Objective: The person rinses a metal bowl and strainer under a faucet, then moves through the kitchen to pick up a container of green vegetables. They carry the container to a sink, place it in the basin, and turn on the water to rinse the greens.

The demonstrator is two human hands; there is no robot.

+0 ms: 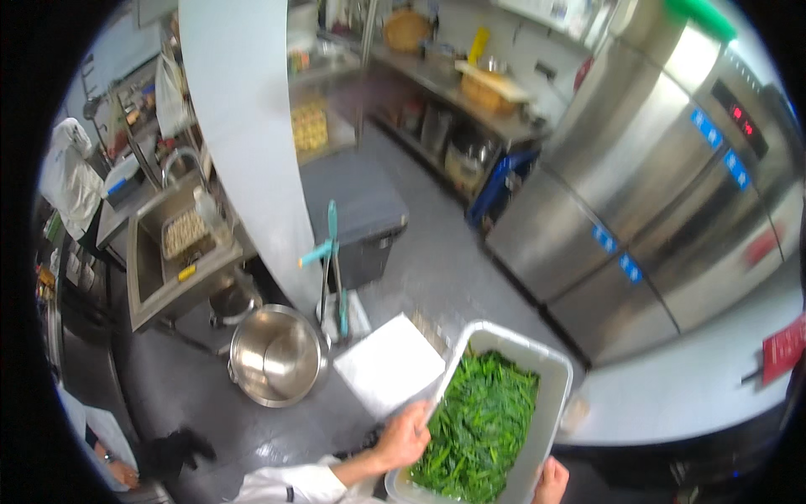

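A white plastic tub (562,390) full of chopped leafy greens (482,422) is held between my two hands. My left hand (405,439) grips its left rim, and my right hand (551,482) holds the right rim near the bottom of the view. Just left of the tub lies a white square board or lid (393,365), low down. Farther left stands a large steel pot (275,356) whose inside looks bare. A broom and dustpan set with turquoise handles (332,233) stands behind the board.
A steel sink (182,283) holding a container of pale food is at left, beside a white pillar (245,126). A dark lidded bin (359,208) stands ahead. Steel refrigerators (604,208) line the right; a steel counter (434,75) is behind. Another person's arm (116,466) shows lower left.
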